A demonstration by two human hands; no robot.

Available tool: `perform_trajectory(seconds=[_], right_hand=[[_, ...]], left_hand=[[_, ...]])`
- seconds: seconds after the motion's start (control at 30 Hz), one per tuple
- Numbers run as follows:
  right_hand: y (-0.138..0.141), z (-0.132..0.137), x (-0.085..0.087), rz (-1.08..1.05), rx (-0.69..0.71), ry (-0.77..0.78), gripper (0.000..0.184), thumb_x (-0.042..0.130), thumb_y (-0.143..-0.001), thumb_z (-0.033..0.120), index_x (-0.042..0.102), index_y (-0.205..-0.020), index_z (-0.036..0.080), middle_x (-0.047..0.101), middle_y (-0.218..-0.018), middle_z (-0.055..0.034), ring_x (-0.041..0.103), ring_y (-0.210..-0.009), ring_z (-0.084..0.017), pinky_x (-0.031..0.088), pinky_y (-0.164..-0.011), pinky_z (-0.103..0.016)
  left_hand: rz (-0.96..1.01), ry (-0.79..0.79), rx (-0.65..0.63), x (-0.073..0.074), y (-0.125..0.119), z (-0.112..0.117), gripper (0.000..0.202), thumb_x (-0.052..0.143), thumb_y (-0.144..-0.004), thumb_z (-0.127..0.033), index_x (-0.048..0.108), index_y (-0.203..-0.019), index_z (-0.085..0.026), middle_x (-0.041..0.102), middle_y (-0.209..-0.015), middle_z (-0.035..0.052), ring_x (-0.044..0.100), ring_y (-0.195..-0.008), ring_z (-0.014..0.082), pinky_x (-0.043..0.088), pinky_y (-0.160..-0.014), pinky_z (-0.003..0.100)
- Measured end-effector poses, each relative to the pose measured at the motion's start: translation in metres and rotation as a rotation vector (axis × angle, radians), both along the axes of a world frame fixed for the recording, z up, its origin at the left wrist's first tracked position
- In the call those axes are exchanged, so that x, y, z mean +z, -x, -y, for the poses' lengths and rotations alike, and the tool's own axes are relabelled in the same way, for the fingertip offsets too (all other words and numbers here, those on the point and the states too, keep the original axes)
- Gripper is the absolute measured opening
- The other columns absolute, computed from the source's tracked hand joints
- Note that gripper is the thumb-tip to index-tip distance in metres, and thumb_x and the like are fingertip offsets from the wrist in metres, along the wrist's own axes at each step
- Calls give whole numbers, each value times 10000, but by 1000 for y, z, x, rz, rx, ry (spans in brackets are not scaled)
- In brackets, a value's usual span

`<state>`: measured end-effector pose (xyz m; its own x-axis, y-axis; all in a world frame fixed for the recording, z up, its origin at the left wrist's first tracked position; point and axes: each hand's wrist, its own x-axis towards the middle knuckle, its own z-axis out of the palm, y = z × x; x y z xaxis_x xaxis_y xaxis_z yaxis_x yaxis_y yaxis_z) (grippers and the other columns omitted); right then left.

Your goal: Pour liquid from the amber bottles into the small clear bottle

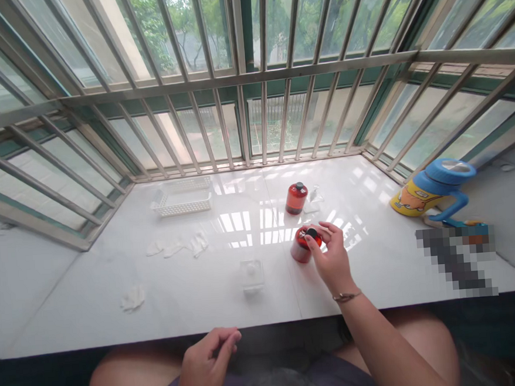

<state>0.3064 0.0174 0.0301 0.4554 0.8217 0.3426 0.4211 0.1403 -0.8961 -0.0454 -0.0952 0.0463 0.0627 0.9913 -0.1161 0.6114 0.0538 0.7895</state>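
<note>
My right hand (pixel 332 255) is at the top of the nearer red bottle (pixel 301 249), a squat see-through one standing upright on the white tabletop. Thumb and fingers close around its black cap (pixel 312 233). Behind it stands a second red bottle (pixel 296 199), also with a black cap, with a clear plastic piece (pixel 314 201) beside it. A small clear box (pixel 251 276) lies to the left of the nearer bottle. Low over my lap, just off the table's front edge, my left hand (pixel 209 358) is closed, thumb against the fingers, and nothing shows in it.
A white plastic basket (pixel 184 208) sits at the back left. Crumpled white pieces (pixel 177 245) lie in front of it, with another white piece (pixel 133 298) nearer me. On the right stands a blue and yellow mug (pixel 420 190). Metal window bars (pixel 244 129) border the tabletop.
</note>
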Motion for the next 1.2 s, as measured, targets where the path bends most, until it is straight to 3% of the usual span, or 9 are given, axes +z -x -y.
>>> perform_trajectory(seconds=[0.13,0.2,0.3,0.4,0.47,0.6,0.73,0.93,1.2], right_hand=[[-15,-35,10,3,36,35,557,677,-1007,550,513,-1438,238,763,-1335,-161,712,-1276,-337,547,-1078,-597],[-19,-40,16,47,38,6,566,673,-1008,548,518,-1453,235,685,-1469,-182,664,-1343,-344,529,-1106,-610],[-13,-27,24,221,-38,-191,504,686,-1011,471,547,-1437,239,571,-1581,-182,537,-1481,-354,434,-1216,-660],[12,1,26,334,36,-327,402,688,-1024,358,577,-1401,274,651,-1434,-152,595,-1414,-341,470,-1207,-654],[36,18,20,355,278,-243,492,735,-1006,369,558,-1456,284,657,-1435,-150,615,-1402,-345,524,-1179,-620],[85,28,-3,364,582,7,1098,951,-805,507,332,-1680,267,533,-1623,-201,543,-1497,-406,510,-1215,-628],[102,19,-18,331,613,110,962,910,-863,340,373,-1657,253,625,-1504,-188,624,-1397,-378,532,-1183,-612],[70,32,-18,333,598,164,901,923,-838,326,438,-1594,262,627,-1494,-157,623,-1382,-357,513,-1203,-585],[-30,69,-25,311,408,313,786,793,-926,509,416,-1589,320,611,-1551,-111,626,-1401,-341,525,-1191,-577]], left_hand=[[-62,31,-16,-5,-2,11,516,642,-977,-679,785,-731,-249,768,-653,-10,703,-581,180,538,-584,231],[-147,-72,-40,-9,-1,16,609,653,-966,-714,676,-600,-227,682,-539,-17,621,-493,153,455,-519,226],[-310,-369,-131,-17,4,23,712,559,-1039,-677,519,-507,-206,568,-465,-17,535,-432,125,359,-490,246],[-426,-558,-240,-20,10,28,681,415,-1139,-485,480,-523,-203,533,-471,-18,529,-420,115,337,-493,271],[-448,-595,-288,-19,10,29,664,370,-1157,-407,467,-532,-203,528,-474,-22,544,-421,108,347,-492,270],[-435,-646,-340,-11,6,27,666,320,-1167,-393,466,-544,-208,531,-482,-25,570,-433,105,366,-490,265],[-430,-735,-366,-7,0,23,667,298,-1171,-393,471,-551,-215,533,-489,-21,577,-436,114,367,-483,273],[-399,-790,-377,-15,-2,21,612,316,-1164,-254,490,-578,-216,540,-503,-22,567,-429,112,387,-485,265],[-354,-778,-402,-24,-3,11,490,374,-1103,-110,486,-638,-218,538,-546,-19,551,-461,127,373,-522,291]])
